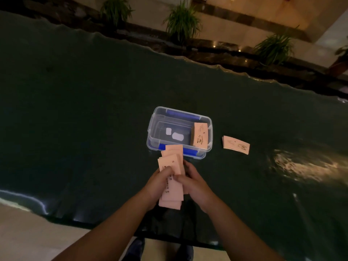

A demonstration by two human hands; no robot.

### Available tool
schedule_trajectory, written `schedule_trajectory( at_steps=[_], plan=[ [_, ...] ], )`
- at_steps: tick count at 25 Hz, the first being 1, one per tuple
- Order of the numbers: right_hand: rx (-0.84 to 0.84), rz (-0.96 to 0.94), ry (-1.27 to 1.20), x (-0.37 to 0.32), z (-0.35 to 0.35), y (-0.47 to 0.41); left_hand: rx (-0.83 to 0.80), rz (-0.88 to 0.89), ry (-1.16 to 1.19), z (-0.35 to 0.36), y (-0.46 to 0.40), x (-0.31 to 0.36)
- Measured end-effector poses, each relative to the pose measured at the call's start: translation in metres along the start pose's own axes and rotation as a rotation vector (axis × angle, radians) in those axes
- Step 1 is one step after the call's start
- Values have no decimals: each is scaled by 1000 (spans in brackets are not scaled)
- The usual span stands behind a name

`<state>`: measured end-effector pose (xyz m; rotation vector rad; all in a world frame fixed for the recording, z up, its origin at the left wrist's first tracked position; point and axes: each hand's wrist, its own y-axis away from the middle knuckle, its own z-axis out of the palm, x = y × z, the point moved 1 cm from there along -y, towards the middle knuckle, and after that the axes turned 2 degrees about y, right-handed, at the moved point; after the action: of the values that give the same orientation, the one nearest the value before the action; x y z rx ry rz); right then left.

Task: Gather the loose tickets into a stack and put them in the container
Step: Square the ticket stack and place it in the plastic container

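I hold a fanned bunch of pale pink tickets over the dark table, just in front of the container. My left hand grips them from the left and my right hand from the right, fingers closed around the middle. The clear plastic container with blue clips stands open right behind the tickets. A neat stack of tickets leans inside at its right end. Another small stack of tickets lies flat on the table to the container's right.
The dark glossy table has wavy edges near and far. Two white labels show on the container's bottom. Potted plants line a ledge beyond the far edge. A light reflection shines at the right. My shoes show below.
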<state>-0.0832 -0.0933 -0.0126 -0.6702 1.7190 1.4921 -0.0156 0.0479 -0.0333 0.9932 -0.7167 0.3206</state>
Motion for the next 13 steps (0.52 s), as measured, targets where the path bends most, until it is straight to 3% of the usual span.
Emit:
schedule_trajectory(
  at_steps=[7,13],
  plan=[
    [179,-61,-147,-9,-76,25,-66,21,83,86,-16,12],
    [294,-89,-544,3,-161,36,-23,-12,240,170,-40,18]
  ],
)
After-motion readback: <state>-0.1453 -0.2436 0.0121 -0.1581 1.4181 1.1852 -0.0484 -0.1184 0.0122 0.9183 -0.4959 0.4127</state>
